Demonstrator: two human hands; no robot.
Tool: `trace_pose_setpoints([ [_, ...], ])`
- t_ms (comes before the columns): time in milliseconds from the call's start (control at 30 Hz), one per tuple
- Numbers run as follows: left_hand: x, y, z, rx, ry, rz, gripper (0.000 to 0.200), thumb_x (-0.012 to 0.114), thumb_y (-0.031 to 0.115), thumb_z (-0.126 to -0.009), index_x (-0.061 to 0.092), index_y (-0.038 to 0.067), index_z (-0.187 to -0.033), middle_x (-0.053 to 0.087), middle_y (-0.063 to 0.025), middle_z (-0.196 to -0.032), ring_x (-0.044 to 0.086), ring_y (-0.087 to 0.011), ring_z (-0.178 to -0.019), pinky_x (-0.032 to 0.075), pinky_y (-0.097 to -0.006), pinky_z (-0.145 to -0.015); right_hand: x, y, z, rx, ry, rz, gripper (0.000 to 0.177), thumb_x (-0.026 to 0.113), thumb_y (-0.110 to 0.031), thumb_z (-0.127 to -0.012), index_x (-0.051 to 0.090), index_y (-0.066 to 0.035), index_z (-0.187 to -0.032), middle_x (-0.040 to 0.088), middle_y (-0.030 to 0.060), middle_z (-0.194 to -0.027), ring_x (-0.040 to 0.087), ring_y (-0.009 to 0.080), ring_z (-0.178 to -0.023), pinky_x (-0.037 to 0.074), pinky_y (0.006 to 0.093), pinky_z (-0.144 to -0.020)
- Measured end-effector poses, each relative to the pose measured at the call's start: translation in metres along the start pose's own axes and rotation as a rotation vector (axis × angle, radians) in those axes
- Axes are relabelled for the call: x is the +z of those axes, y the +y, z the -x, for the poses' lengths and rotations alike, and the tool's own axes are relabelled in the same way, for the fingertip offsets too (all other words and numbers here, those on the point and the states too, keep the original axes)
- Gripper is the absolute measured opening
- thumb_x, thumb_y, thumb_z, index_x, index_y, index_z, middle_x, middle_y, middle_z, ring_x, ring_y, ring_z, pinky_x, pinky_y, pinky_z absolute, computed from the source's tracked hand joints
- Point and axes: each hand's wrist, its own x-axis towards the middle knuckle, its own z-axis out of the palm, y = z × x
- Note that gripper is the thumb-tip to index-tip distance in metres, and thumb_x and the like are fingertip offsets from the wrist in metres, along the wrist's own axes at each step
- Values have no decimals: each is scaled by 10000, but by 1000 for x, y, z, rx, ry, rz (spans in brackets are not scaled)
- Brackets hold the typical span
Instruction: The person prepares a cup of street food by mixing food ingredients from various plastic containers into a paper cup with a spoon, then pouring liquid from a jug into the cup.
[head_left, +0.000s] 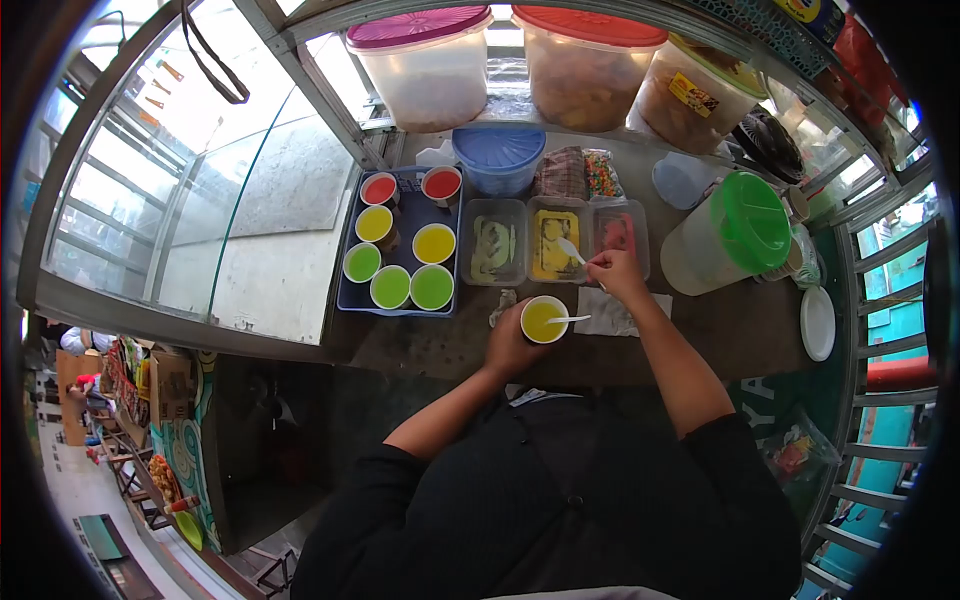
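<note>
My left hand (510,340) is wrapped round a paper cup (541,325) of yellow liquid near the counter's front edge. A white plastic spoon (570,319) rests in that cup, its handle pointing right. My right hand (615,273) pinches the handle of another white spoon (570,248), whose bowl is over the clear tub of yellow paste (552,262). To its left sits a tub with pale green residue (492,268); on its right, a tub with red paste (618,236), partly behind my right hand. A white cloth or paper (600,318) lies under my right forearm.
A blue tray (405,306) at left bears several cups of red, yellow and green. Behind the tubs stand a blue-lidded container (498,165) and a bag of colourful bits (601,174). A green-lidded pitcher (705,245) is at right. Large lidded tubs (590,85) line the shelf above.
</note>
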Motion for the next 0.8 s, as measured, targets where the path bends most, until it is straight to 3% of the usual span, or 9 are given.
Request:
trace_pose_setpoints([
  [100, 0, 0, 1, 19, 11, -8, 739, 927, 303, -697, 579, 47, -1297, 664, -153, -1214, 645, -324, -1148, 505, -419, -977, 3, 5, -2, -15, -23, -36, 198, 747, -190, -878, 749, -1, -937, 749, 50, -751, 599, 64, -530, 450, 243, -473],
  [400, -1, -1, 1, 31, 16, 15, 721, 925, 297, -697, 587, 56, -1287, 668, -151, -1205, 650, -324, -1140, 510, -413, -965, 10, 3, 9, 63, -95, -76, 204, 735, -192, -909, 729, 0, -981, 725, 34, -761, 570, 55, -564, 417, 234, -476],
  [600, 0, -3, 1, 29, 6, 23, 719, 924, 295, -696, 589, 56, -1285, 672, -150, -1196, 653, -324, -1135, 512, -409, -962, 12, -10, 20, 194, -123, -258, 227, 754, -227, -912, 715, -21, -999, 708, 32, -775, 486, 47, -513, 353, 218, -454],
  [800, 2, -8, 0, 66, 26, 17, 720, 925, 302, -694, 593, 54, -1283, 677, -151, -1187, 656, -324, -1127, 514, -414, -951, -6, -3, 35, 194, -118, -439, 248, 736, -247, -943, 690, -24, -1041, 671, 34, -788, 426, 33, -488, 319, 200, -439],
])
